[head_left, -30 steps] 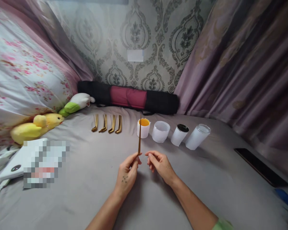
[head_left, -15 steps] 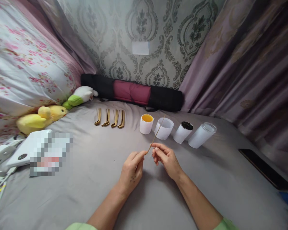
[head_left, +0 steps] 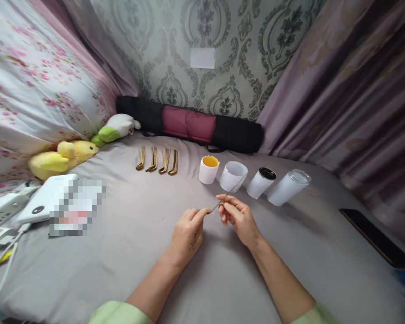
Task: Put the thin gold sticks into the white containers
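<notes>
Thin gold rod: swung from nearly upright a second ago to a low slant rightward; the rod (head_left: 236, 185) now runs from the left fingertips, past the right fingers, its far end overlapping the wide white cup in view.
Left hand: the left hand (head_left: 188, 230) pinches the rod's near end between thumb and forefinger, knuckles upward.
Right hand: the right hand (head_left: 239, 220) has thumb and forefinger bent at the rod, the other fingers curled; whether they grip it or only touch it, I cannot tell.
Cups: four in a row beyond the hands, left to right: a white cup with a yellow inside (head_left: 208, 175), the wide white cup (head_left: 227, 182), a white cup with a dark inside (head_left: 259, 185) and a tall clear-rimmed cup (head_left: 283, 192).
Gold bundles: four bundles of bent gold rods (head_left: 164, 162) lie side by side, left of the cups.
Gray cloth: wrinkled gray cloth (head_left: 138, 256) lies under everything named so far.
Back edge: a black and maroon bag (head_left: 189, 123) lies lengthwise before the patterned wall (head_left: 168, 49).
</notes>
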`<state>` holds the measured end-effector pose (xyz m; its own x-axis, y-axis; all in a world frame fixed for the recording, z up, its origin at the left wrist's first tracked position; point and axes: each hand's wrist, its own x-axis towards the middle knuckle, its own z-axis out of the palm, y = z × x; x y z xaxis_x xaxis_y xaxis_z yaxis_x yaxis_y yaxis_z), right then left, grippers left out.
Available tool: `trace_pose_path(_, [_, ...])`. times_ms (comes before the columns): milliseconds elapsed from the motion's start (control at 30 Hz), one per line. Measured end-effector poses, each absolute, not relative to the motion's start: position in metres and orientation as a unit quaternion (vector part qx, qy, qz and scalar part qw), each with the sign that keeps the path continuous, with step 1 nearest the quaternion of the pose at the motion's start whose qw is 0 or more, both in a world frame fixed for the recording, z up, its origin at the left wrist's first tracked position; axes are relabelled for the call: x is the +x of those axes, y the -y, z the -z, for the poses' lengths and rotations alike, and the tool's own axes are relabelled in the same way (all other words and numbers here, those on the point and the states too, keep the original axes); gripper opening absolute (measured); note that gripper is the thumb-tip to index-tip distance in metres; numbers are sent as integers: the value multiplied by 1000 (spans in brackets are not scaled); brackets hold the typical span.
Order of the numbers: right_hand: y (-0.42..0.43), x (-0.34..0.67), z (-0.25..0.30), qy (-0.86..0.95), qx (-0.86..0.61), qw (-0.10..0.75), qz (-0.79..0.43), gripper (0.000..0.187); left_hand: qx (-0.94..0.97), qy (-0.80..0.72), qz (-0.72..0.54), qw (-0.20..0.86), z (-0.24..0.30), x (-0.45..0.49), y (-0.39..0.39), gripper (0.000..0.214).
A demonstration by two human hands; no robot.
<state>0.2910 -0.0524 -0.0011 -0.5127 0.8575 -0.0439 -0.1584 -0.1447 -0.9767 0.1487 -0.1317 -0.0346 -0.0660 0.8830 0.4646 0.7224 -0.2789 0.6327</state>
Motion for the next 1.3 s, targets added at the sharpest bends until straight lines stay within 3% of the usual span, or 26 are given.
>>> trace_pose_path(667, [52,289,7,536,-347,379,-670,30,613,-615,-473,150,32,151,129,29])
trace_pose_path(1300, [51,290,10,561,-362,385,-637,28,318,-549,-586,504,20,159,123,38])
